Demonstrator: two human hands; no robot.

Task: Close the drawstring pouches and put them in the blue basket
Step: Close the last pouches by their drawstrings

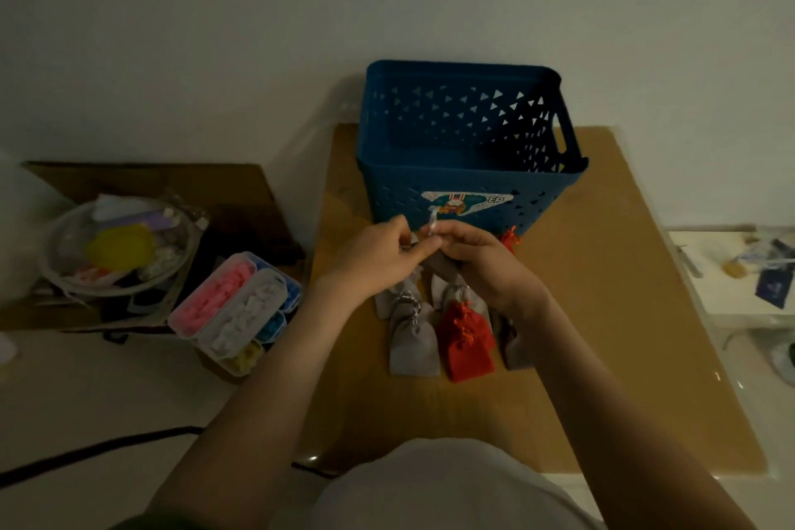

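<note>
Brown cardboard sheet (602,314) formed the work surface. Nearest, grey fabric drawstring pouches (413,342) and a red fabric pouch (466,342) lay side by side. Beyond them, L hand (378,258) and R hand (482,258) met, both pinching the held grey pouch (441,267) by its cord. Blue perforated plastic basket (464,181) stood behind.
</note>
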